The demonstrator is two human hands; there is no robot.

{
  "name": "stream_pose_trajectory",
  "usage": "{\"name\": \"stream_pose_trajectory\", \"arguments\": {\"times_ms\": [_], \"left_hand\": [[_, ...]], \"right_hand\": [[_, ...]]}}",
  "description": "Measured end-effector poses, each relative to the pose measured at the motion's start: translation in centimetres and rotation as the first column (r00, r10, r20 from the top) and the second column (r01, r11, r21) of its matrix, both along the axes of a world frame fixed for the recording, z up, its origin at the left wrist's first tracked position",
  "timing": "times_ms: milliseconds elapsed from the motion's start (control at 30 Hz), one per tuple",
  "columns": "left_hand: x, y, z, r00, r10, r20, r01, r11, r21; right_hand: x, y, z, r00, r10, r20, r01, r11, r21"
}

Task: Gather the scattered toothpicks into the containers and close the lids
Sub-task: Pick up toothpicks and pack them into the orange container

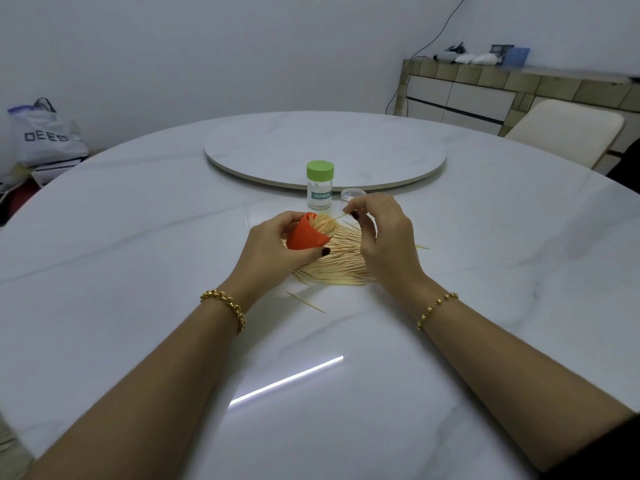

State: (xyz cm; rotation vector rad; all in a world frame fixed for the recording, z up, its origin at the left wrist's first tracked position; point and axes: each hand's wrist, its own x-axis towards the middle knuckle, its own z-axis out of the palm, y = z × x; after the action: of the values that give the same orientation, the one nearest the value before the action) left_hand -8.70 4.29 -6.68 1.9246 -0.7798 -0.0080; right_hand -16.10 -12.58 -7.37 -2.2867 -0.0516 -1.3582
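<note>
My left hand [277, 245] grips an orange container [305, 235], tilted to the right and packed with toothpicks that stick out of its mouth. My right hand [379, 233] pinches a single toothpick [341, 216] just right of that mouth. A pile of loose toothpicks [341, 263] lies on the white table [138, 237] under and between both hands. A few stray toothpicks [306, 301] lie nearer to me. Behind the hands stands a clear container with a green lid [319, 185], closed. A clear round lid [353, 194] lies flat beside it on the right.
A round marble turntable [325, 147] sits at the table's centre, just behind the green-lidded container. A cream chair [568, 133] stands at the far right, a sideboard [519, 91] behind it. A white bag [45, 136] sits on the floor at the left.
</note>
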Motion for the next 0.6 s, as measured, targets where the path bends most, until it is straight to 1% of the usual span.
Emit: {"name": "stream_pose_trajectory", "arguments": {"times_ms": [167, 233, 300, 367, 467, 533, 600], "left_hand": [[-0.3, 0.0, 0.1, 1.000, -0.006, 0.004, 0.006, 1.000, -0.010], [-0.4, -0.1, 0.1, 1.000, -0.011, 0.011, 0.011, 1.000, -0.011], [-0.4, -0.1, 0.1, 1.000, -0.012, 0.012, 0.012, 1.000, -0.015], [-0.4, -0.1, 0.2, 1.000, -0.010, 0.009, 0.010, 1.000, -0.026], [-0.5, 0.0, 0.3, 1.000, -0.007, 0.000, 0.007, 0.999, -0.038], [-0.6, 0.1, 0.5, 1.000, -0.001, -0.003, 0.001, 0.999, -0.052], [-0.7, 0.1, 0.7, 1.000, 0.003, -0.008, -0.003, 0.998, -0.062]], "right_hand": [[0.1, 0.5, 0.0, 0.999, 0.039, -0.027, -0.042, 0.986, -0.160], [0.1, 0.9, 0.0, 0.997, 0.069, -0.030, -0.073, 0.980, -0.185], [0.1, 1.1, 0.0, 0.995, 0.094, -0.034, -0.099, 0.979, -0.177], [-0.1, 1.3, 0.1, 0.994, 0.111, -0.023, -0.113, 0.987, -0.114], [-0.4, 1.9, 0.5, 0.989, 0.140, -0.050, -0.133, 0.983, 0.124], [-0.5, 2.4, 0.7, 0.969, 0.199, -0.147, -0.156, 0.953, 0.258], [-0.6, 3.1, 0.5, 0.930, 0.263, -0.257, -0.177, 0.933, 0.312]]}}
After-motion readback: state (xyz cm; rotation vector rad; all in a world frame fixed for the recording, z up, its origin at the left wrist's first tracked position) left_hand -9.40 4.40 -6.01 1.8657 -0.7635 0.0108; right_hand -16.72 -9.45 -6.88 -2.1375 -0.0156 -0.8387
